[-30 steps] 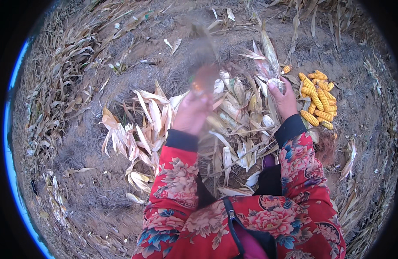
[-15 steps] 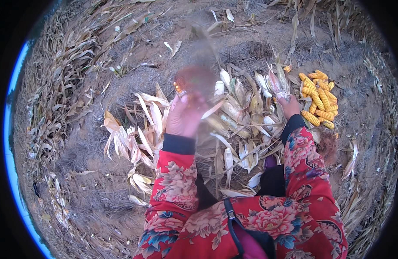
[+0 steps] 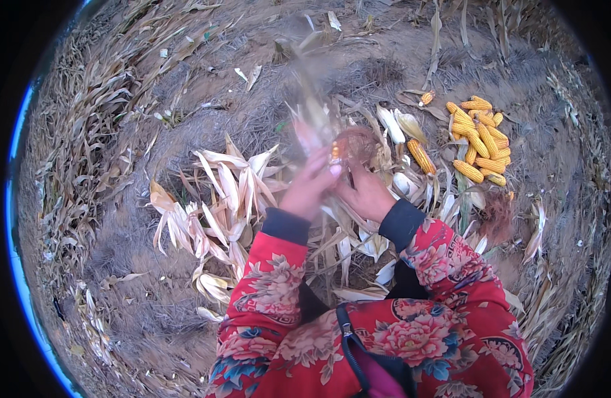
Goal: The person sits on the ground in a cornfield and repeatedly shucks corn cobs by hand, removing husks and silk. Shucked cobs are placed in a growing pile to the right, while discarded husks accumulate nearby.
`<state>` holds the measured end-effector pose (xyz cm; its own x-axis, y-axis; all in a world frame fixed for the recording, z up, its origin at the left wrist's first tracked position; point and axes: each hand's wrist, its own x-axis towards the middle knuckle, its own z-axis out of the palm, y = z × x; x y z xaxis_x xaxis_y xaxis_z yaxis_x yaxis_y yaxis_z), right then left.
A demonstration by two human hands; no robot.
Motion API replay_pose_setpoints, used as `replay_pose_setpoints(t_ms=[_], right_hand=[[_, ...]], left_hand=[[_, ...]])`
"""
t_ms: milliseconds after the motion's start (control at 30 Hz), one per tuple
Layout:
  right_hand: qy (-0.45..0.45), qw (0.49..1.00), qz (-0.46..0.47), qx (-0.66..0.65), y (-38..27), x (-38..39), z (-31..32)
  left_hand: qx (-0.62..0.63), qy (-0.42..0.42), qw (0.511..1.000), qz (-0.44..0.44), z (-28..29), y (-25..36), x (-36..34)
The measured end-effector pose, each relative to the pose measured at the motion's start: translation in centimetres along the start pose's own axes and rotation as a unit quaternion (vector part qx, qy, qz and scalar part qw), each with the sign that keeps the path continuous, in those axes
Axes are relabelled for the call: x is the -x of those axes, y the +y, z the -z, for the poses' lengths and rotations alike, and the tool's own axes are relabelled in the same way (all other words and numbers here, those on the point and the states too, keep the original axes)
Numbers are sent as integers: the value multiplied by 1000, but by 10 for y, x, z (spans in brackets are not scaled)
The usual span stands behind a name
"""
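Note:
My left hand (image 3: 307,186) is closed round an ear of corn (image 3: 335,151), whose yellow kernels show at the fingertips. My right hand (image 3: 366,192) meets it from the right, with its fingers closed against the same ear; their exact grip is partly hidden. Reddish-brown corn silk (image 3: 358,140) hangs over the ear's right side. Pale husk (image 3: 307,131) above the left hand is smeared by motion. Just right of the hands, a bare yellow cob (image 3: 421,157) lies beside an ear in pale husk (image 3: 390,126).
Several husked cobs (image 3: 478,138) are piled at the right, with one small cob (image 3: 427,98) apart from them. Stripped husks (image 3: 229,192) lie in a heap at the left. Brown silk (image 3: 496,217) rests below the pile. Dry stalks (image 3: 96,119) cover the ground at the far left.
My right hand has left the husk near the pile and come left to meet my left hand at the ear. The bare yellow cob now shows where the right hand was.

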<state>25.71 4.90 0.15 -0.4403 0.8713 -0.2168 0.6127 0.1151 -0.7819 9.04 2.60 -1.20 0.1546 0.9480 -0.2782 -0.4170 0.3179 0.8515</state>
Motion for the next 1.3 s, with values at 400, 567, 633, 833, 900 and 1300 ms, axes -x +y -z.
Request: replay_pose_setpoints(t_ms=[400, 567, 633, 833, 900, 1300], right_hand=[[-87, 993, 76, -2, 4, 6, 25], [-109, 986, 97, 80, -13, 13, 69], [-4, 994, 68, -85, -11, 12, 79], [60, 970, 72, -224, -5, 0, 64], [27, 987, 52, -153, 10, -7, 63], [51, 966, 217, 128, -15, 10, 44]], left_hand=[[-20, -16, 999, 36, 7, 3, -4], [-78, 69, 994, 12, 20, -7, -8], [-127, 61, 990, -29, 11, -6, -7], [-377, 71, 913, -138, 4, -2, -4], [-389, 64, 907, -152, 3, 1, -2], [-363, 89, 921, -113, 3, -11, -4]])
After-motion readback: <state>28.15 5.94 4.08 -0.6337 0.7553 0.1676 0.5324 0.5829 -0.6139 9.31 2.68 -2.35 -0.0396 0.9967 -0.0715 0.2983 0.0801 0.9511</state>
